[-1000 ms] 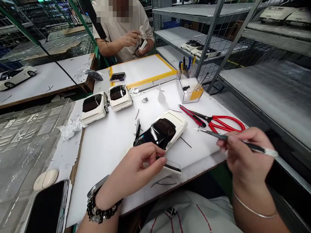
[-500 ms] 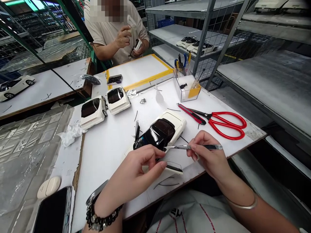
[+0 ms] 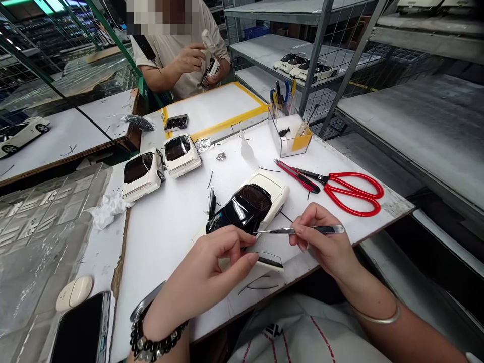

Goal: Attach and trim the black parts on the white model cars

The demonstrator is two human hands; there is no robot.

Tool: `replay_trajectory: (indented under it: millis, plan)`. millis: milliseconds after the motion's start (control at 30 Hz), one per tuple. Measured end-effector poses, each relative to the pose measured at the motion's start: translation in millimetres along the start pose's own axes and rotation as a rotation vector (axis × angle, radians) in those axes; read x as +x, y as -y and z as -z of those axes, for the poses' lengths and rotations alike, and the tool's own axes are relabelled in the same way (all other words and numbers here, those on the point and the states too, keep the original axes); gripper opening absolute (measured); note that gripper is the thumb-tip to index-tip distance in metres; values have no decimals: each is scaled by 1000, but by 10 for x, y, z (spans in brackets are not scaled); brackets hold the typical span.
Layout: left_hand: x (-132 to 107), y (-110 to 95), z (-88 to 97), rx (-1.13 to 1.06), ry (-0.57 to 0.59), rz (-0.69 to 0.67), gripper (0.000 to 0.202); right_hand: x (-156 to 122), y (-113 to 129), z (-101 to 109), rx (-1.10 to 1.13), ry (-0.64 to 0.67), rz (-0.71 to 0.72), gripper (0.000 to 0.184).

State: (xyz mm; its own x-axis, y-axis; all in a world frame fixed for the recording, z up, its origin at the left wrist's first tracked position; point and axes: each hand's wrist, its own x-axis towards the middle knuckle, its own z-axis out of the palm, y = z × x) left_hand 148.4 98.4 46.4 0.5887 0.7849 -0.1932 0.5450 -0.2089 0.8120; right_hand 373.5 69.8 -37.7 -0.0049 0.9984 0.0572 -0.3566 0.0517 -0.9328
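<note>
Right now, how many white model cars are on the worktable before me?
3. The nearest car is partly covered by the left hand; a second car and a third car stand side by side farther back, leftward. None seems fully hidden there.

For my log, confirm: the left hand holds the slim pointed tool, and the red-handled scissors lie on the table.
No: the head view shows the right hand holding that slim pointed tool. The red-handled scissors lie on the table.
</note>
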Motion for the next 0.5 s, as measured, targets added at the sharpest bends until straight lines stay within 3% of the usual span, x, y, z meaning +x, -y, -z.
replay_trajectory:
  millis: [100, 200, 300, 500]
  plan:
    - [-8, 0, 19, 28, -20, -60, 20, -17, -19, 9, -40, -12, 6, 21]
    - [-25, -3, 39, 124, -139, -166, 8, -43, -28, 17, -127, -20, -9, 22]
    - [-42, 5, 37, 295, -223, -248, 9, -64, -19, 11, -206, -16, -7, 21]
    - [-11, 53, -35, 579, -86, -198, 31, -75, -11, -2, -280, -13, 14, 20]
